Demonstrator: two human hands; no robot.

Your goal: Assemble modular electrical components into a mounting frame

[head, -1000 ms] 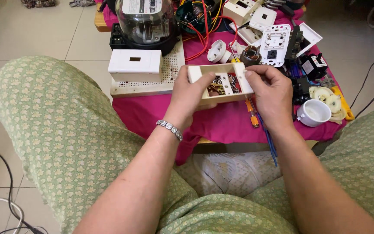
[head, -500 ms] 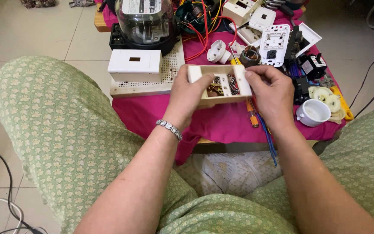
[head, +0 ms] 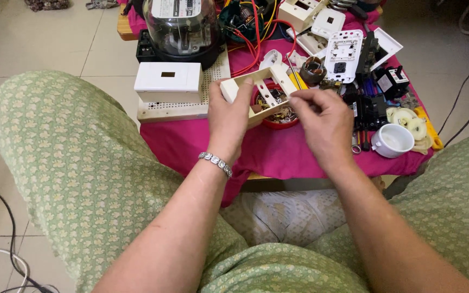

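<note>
- Lifted and tilted now, the cream rectangular plastic switch frame has left its flat pose of a second ago and hangs above the small red round bowl of metal bits.
- Beneath it all, the pink cloth-covered low table carries the clutter: a clear-domed black-based meter at the back, a white rectangular plastic box to the left.
- Left hand clamps the frame's near edge, thumb up over the top rail, firmly grasping it.
- Right hand has come off the frame; its fingertips are pinched at the frame's right end, and whether they hold something tiny I cannot tell.
- Off to the right sits a white ceramic cup, well apart.
- Best handling here, I'd judge: keep the frame steady over the bowl so loose parts drop in, not onto the cloth.
</note>
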